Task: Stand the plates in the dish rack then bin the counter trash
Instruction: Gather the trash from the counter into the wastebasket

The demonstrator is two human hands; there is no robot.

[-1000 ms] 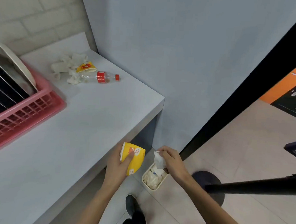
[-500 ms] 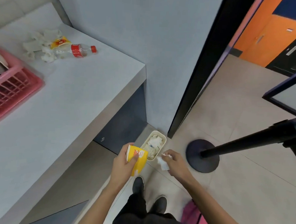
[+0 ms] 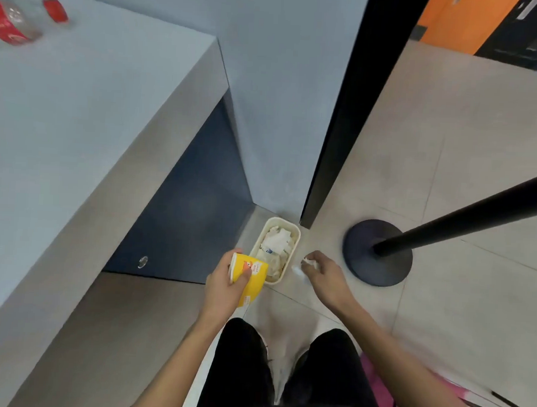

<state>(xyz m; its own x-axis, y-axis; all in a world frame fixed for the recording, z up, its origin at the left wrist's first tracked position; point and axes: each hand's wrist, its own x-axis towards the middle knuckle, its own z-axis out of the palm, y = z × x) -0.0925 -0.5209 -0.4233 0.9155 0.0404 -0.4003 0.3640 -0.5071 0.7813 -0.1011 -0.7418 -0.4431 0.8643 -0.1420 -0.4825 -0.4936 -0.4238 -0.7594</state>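
The pale grey-blue counter top (image 3: 79, 115) fills the left half of the view; its front edge runs down to a dark blue cabinet panel (image 3: 186, 205) beneath; a light blue wall (image 3: 283, 79) rises behind it and ends at a black door frame (image 3: 352, 114); beige floor tiles (image 3: 464, 182) spread to the right. A black stanchion post (image 3: 478, 214) slants in from the right edge to its round dark base (image 3: 360, 264), which sits on the tiles near the door frame. The person's black trousers (image 3: 242, 373) show at the bottom.

A small cream oblong bin (image 3: 281, 219) stands on the floor in the corner where cabinet, wall and door frame meet; it is piled with crumpled white paper. A clear plastic bottle (image 3: 18, 23) with a red label and red cap lies on its side at the far left of the counter, blurred.

The left hand (image 3: 225, 289) grips a yellow paper cup (image 3: 252, 277); the cup is tipped on its side, white rim toward the left, with an orange cartoon figure and a white patch of small print on its wall; the thumb lies across that wall, fingers wrapped behind; in this view it overlaps the bin's near left corner.

The right hand (image 3: 322, 276) hangs just right of the bin, fingers curled down and pinching a crumpled white tissue wad (image 3: 301, 269); the wad is motion-blurred, close beside the bin's right wall.
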